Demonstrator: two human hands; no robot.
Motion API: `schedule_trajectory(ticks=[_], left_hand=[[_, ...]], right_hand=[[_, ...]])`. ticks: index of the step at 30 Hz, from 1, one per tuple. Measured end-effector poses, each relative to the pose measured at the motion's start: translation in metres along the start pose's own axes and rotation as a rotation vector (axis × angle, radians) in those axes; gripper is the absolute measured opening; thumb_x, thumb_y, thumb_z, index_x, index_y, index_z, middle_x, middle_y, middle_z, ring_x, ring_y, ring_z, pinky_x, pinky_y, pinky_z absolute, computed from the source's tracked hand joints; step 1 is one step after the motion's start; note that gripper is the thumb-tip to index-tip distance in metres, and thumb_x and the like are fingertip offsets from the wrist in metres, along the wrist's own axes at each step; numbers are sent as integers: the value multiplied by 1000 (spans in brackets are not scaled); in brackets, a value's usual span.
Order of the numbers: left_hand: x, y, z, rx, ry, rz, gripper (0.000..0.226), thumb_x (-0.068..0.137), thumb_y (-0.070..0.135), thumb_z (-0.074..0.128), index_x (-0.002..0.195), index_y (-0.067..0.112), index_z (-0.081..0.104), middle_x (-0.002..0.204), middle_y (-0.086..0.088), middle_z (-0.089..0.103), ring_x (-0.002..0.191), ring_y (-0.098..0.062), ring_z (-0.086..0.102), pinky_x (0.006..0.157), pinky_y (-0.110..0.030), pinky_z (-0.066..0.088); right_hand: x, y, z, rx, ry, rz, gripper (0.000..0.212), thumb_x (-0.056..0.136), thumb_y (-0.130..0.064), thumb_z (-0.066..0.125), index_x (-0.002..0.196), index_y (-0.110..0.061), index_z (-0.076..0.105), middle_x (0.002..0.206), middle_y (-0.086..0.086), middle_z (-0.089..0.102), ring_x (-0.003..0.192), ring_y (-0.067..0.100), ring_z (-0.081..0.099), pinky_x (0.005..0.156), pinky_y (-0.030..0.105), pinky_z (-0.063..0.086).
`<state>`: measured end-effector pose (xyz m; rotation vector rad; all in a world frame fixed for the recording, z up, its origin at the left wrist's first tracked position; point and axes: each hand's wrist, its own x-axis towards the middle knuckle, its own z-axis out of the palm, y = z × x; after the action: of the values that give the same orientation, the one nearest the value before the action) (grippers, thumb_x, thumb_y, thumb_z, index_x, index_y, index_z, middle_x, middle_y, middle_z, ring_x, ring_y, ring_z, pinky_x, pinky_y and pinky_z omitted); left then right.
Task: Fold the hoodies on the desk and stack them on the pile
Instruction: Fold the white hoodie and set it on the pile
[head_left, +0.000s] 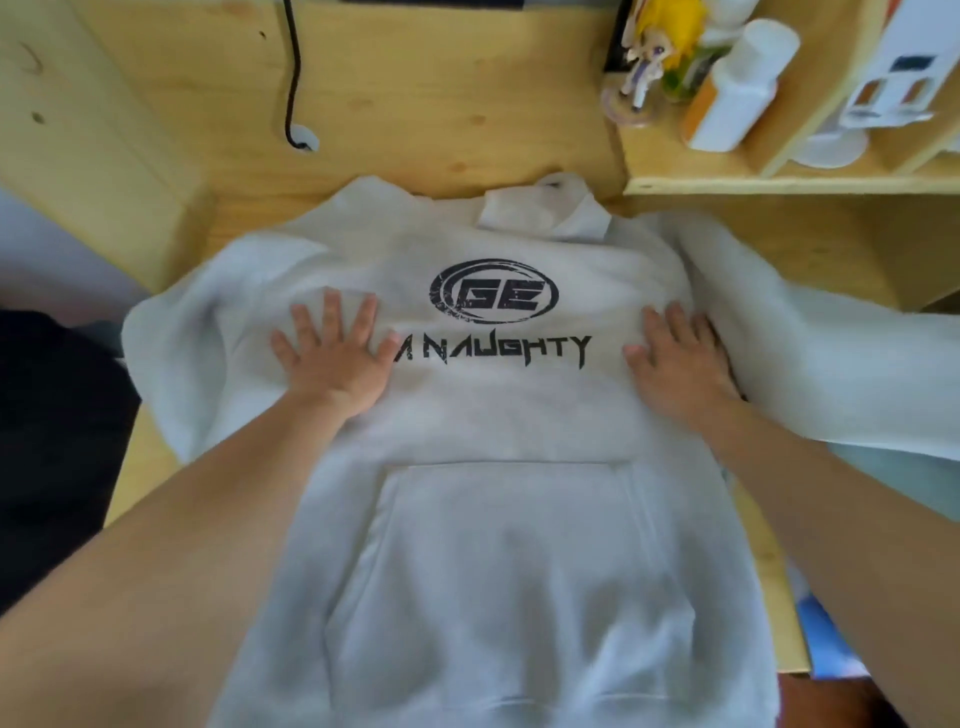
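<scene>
Head view: both hands (335, 358) (678, 358) flat on hoodie (498, 519).

A home study corner, likely a bedroom. Pale wooden worktop (415, 104) with a black cable (293, 78) through its grommet; right of the cable, a wooden shelf (779, 182) holding a toy figurine (660, 47) and a white bottle (743, 88).

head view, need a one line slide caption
Both hands, left and right, press flat on a pale grey printed hoodie spread on a wooden desk.
</scene>
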<state>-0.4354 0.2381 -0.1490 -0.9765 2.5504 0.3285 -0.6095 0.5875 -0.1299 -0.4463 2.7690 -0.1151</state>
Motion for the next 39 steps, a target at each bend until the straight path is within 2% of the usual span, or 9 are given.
schedule_trajectory(ticks=[4, 9, 13, 21, 25, 29, 32, 35, 39], left_hand=[[-108, -21, 30, -91, 239, 135, 65, 99, 50, 34, 161, 35, 20, 170, -15, 8, 154, -46, 8, 122, -64, 11], [-264, -96, 93, -103, 169, 39, 72, 87, 57, 35, 147, 23, 53, 159, -23, 32, 143, -50, 29, 114, -66, 28], [-315, -125, 118, -61, 104, 82, 75, 78, 49, 39, 143, 18, 59, 150, -25, 41, 137, -50, 36, 106, -68, 39], [-323, -103, 95, -120, 108, 104, 55, 82, 22, 72, 135, 18, 61, 146, -19, 49, 134, -40, 43, 110, -53, 39], [-358, -47, 88, -523, -109, 435, 56, 89, 38, 60, 142, 21, 53, 136, 6, 52, 129, -16, 49, 111, -31, 39], [-375, 37, 92, -399, -154, 742, 72, 92, 47, 64, 155, 36, 32, 143, 14, 44, 130, -10, 43, 110, -28, 38], [-369, 78, 95, -313, -84, 746, 47, 97, 46, 60, 140, 31, 51, 132, 8, 56, 118, -16, 54, 99, -30, 45], [-372, 91, 97, -316, -101, 699, 26, 100, 46, 56, 106, 22, 63, 100, 7, 61, 91, -13, 58, 77, -29, 46], [-383, 94, 90, -300, -188, 750, 37, 101, 54, 50, 125, 28, 61, 116, 12, 62, 99, -7, 62, 85, -25, 51]], right_hand=[[-128, 9, 18, 321, 390, -12, 37, 90, -7, 53, 127, -3, 59, 133, 21, 55, 118, 39, 46, 104, 45, 36], [-284, 51, 66, 511, 161, 605, 35, 86, -5, 65, 121, 0, 60, 118, 26, 56, 116, 43, 47, 100, 47, 36], [-323, 57, 76, 699, -23, 734, 23, 80, -30, 68, 98, -17, 60, 90, 10, 66, 88, 36, 64, 75, 43, 50], [-351, 28, 34, 689, 57, 680, 8, 90, -21, 58, 89, -14, 54, 83, 8, 62, 79, 30, 59, 64, 37, 43], [-371, -4, 7, 837, 142, 443, 23, 90, -14, 65, 106, -25, 53, 74, 1, 58, 66, 12, 57, 59, 26, 43], [-371, -21, 0, 1045, 77, 357, 30, 93, -7, 63, 113, -29, 57, 74, 4, 53, 53, 8, 53, 48, 21, 46], [-367, -19, -6, 1066, 67, 278, 31, 93, -6, 63, 113, -30, 59, 75, 1, 50, 57, 8, 48, 51, 16, 43], [-369, -1, -8, 1132, 34, 256, 33, 94, -5, 62, 117, -29, 59, 79, 2, 48, 62, 13, 47, 51, 15, 41], [-371, 27, -9, 1201, 19, 257, 38, 93, -5, 64, 123, -28, 60, 81, 2, 51, 63, 13, 50, 52, 16, 43]])
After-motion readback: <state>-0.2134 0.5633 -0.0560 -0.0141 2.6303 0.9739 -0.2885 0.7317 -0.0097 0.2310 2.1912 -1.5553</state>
